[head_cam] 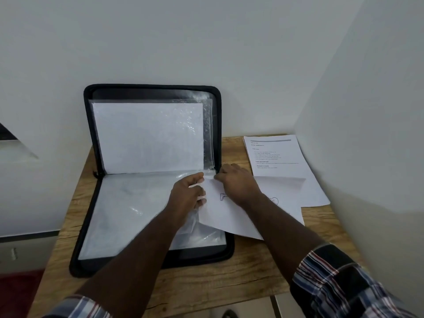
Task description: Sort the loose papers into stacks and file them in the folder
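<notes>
A black zip folder (91,228) lies open on the wooden table, its upper half leaning against the wall. Clear plastic sleeves (128,207) fill both halves, and a white sheet shows inside the upright one. My left hand (187,199) pinches the right edge of the lower sleeve. My right hand (237,181) pinches the top corner of a white sheet with a line drawing (220,216), which lies tilted across the folder's right edge. A stack of printed papers (275,157) lies to the right of the folder.
The table (206,278) stands in a corner, with white walls behind and to the right. Its front edge runs close below the folder. A dark strip and a red patch of floor (16,292) show at the lower left.
</notes>
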